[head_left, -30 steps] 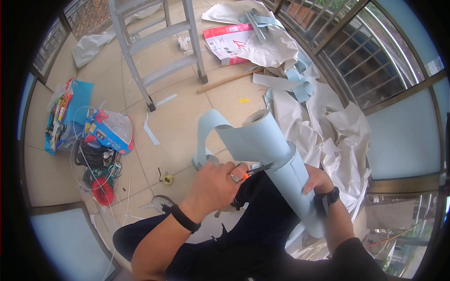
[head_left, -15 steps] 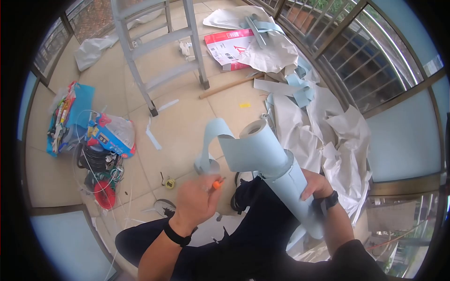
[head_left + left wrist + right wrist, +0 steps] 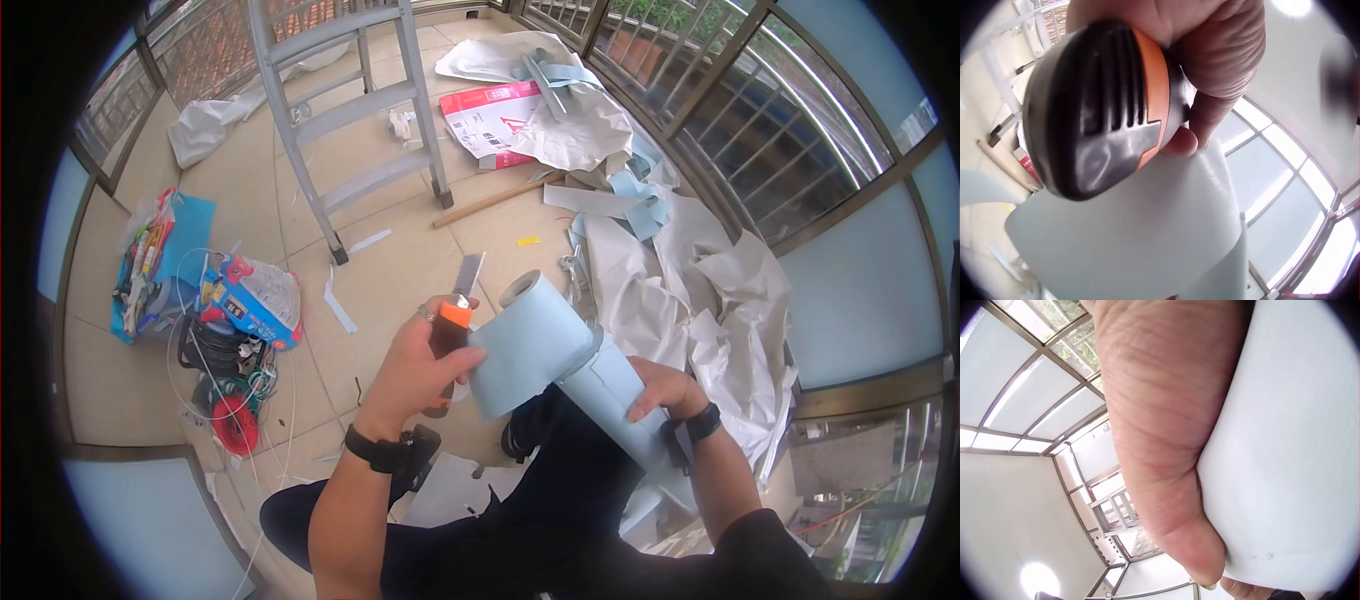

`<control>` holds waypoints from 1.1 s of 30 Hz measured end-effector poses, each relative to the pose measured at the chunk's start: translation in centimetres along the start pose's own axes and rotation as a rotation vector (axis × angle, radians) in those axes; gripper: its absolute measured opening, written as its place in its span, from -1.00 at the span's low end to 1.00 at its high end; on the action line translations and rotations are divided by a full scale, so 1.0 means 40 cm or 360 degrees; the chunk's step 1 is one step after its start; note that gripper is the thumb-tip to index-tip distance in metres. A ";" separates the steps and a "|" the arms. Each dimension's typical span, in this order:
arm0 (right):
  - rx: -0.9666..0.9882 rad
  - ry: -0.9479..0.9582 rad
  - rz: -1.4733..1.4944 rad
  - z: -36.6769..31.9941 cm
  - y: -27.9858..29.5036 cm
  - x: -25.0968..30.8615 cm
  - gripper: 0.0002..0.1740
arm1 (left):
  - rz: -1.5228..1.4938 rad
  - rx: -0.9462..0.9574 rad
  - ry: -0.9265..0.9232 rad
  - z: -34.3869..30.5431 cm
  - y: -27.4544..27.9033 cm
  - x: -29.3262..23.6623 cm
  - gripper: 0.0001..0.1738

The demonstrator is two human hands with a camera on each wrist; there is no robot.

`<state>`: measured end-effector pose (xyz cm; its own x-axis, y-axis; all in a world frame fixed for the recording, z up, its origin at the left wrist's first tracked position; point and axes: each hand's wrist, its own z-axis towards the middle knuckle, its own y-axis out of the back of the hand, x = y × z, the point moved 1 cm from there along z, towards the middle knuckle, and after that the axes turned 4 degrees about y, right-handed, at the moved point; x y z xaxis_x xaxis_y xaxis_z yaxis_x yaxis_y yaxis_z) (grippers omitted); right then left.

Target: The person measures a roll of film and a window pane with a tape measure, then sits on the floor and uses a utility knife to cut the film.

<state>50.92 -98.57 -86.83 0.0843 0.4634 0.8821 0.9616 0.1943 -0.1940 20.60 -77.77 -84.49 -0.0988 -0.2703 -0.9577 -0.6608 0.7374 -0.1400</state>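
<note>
My left hand (image 3: 425, 355) grips a utility knife (image 3: 451, 330) with a black-and-orange handle, its broad grey blade pointing up and away from me. The left thumb lies at the free edge of a light-blue sheet roll (image 3: 535, 345). In the left wrist view, the knife's handle (image 3: 1110, 112) fills the foreground, with the loose flap (image 3: 1129, 231) just below it. My right hand (image 3: 665, 388) holds the lower part of the roll, which slants across my lap. Its thumb (image 3: 1191, 544) presses along the roll's side in the right wrist view.
A stepladder (image 3: 365, 110) stands ahead on the tiled floor. To the right lies crumpled white sheeting (image 3: 690, 290), with a pink-and-white box (image 3: 490, 120) and a wooden stick (image 3: 495, 200) farther off. Bags (image 3: 250, 295) and a red spool (image 3: 236, 425) sit at left.
My left hand drew the knife left from the roll, then came back up to the flap's edge, the blade now upward. The curled strip beside the roll no longer shows. The right hand keeps its hold.
</note>
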 end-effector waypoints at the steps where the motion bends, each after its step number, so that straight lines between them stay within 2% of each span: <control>1: 0.0003 0.0002 -0.0001 0.000 -0.005 0.002 0.16 | 0.0002 -0.0003 -0.0001 -0.009 0.001 -0.013 -0.38; 4: -0.0036 -0.0029 -0.0029 0.004 -0.026 0.015 0.16 | -0.0103 -0.0012 -0.0085 -0.039 0.003 -0.073 -0.38; 10: -0.0207 -0.0063 -0.0313 0.015 -0.113 0.071 0.12 | 0.0122 0.0068 -0.0065 -0.089 -0.019 -0.212 -0.44; 12: -0.0298 -0.0103 -0.0838 0.013 -0.134 0.086 -0.01 | 0.0402 -0.0090 -0.0232 -0.079 -0.022 -0.233 -0.46; 16: -0.0452 -0.0079 -0.1179 -0.004 -0.180 0.110 -0.03 | 0.0545 -0.0201 -0.0132 -0.084 -0.001 -0.255 -0.48; 17: -0.0595 -0.0038 -0.1285 -0.014 -0.182 0.118 -0.04 | 0.0579 -0.0151 -0.0131 -0.101 0.009 -0.259 -0.48; 18: -0.0746 -0.0001 -0.1385 -0.024 -0.185 0.121 -0.04 | 0.0614 -0.0094 -0.0129 -0.114 0.017 -0.258 -0.49; 19: -0.0761 -0.0001 -0.1375 -0.029 -0.184 0.126 -0.04 | 0.0624 -0.0079 -0.0130 -0.121 0.026 -0.249 -0.49; 21: -0.1083 0.0230 -0.1413 -0.039 -0.175 0.140 -0.03 | 0.0571 -0.0157 0.0045 -0.133 0.044 -0.213 -0.47; 22: -0.1232 0.0154 -0.1439 -0.033 -0.180 0.139 -0.07 | 0.0612 -0.0222 0.0009 -0.125 0.057 -0.168 -0.49; 23: -0.1249 0.0153 -0.1429 -0.023 -0.187 0.126 -0.07 | 0.0622 -0.0207 0.0007 -0.117 0.053 -0.127 -0.49; 25: -0.1561 0.0249 -0.1595 0.002 -0.198 0.089 -0.11 | 0.0951 -0.0627 -0.0142 -0.114 0.055 -0.074 -0.49; 26: -0.1566 0.0253 -0.1591 0.014 -0.206 0.076 -0.11 | 0.1103 -0.0750 -0.0298 -0.124 0.040 -0.061 -0.51; 27: -0.1646 0.0307 -0.1689 0.024 -0.216 0.065 -0.10 | 0.1106 -0.0749 -0.0297 -0.135 0.021 -0.054 -0.51; 29: -0.1728 0.0367 -0.1789 0.035 -0.227 0.054 -0.10 | 0.1094 -0.0992 -0.0519 -0.150 -0.014 -0.054 -0.52; 33: -0.1621 0.0311 -0.1923 0.044 -0.252 0.053 -0.05 | 0.1095 -0.0883 -0.0494 -0.182 -0.087 -0.083 -0.57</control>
<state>40.95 -98.04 -83.77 -0.8705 0.3436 0.3524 0.2433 -0.3219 0.9150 17.81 -83.93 -79.01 -0.4496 0.3519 -0.8210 -0.7995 0.2514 0.5456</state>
